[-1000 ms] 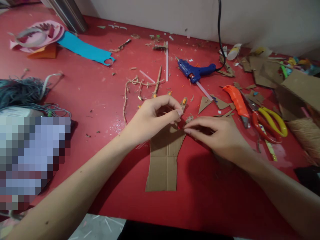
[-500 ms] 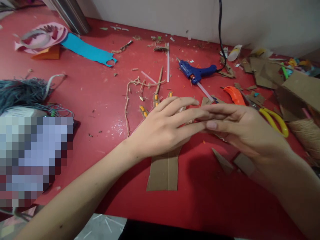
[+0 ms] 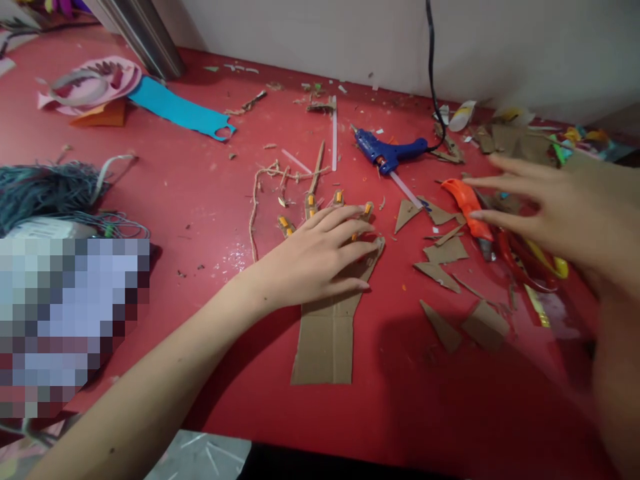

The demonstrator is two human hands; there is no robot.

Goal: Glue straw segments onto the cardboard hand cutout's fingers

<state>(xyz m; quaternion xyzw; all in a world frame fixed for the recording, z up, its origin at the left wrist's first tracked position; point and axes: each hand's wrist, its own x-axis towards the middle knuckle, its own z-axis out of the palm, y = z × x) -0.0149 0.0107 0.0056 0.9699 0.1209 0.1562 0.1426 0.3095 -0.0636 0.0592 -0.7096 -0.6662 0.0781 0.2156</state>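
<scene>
A hand-shaped cardboard cutout (image 3: 324,347) lies on the red table, with small orange pieces on its fingers. My left hand (image 3: 320,260) rests palm down over the cutout's palm, its fingers spread. Beyond the cutout's fingertips is a thin wooden stick (image 3: 318,167), with brown twine (image 3: 254,207) curving along the left. At the right, my right hand (image 3: 530,207) has its fingers apart, over or beside an orange cutter (image 3: 466,200); whether it touches the cutter I cannot tell. Yellow-handled scissors or pliers (image 3: 555,263) lie partly under that hand.
A blue glue gun (image 3: 390,150) with a black cord lies behind. Cardboard scraps (image 3: 447,250) are scattered at centre right. A blue strip (image 3: 180,110), a metal cylinder (image 3: 150,40), grey-blue yarn (image 3: 45,187) and a blurred-out object (image 3: 85,307) are at left.
My right hand has parted from my left hand and moved right to the orange cutter. My left hand has shifted slightly down to the left, uncovering more of the cutout's fingertips.
</scene>
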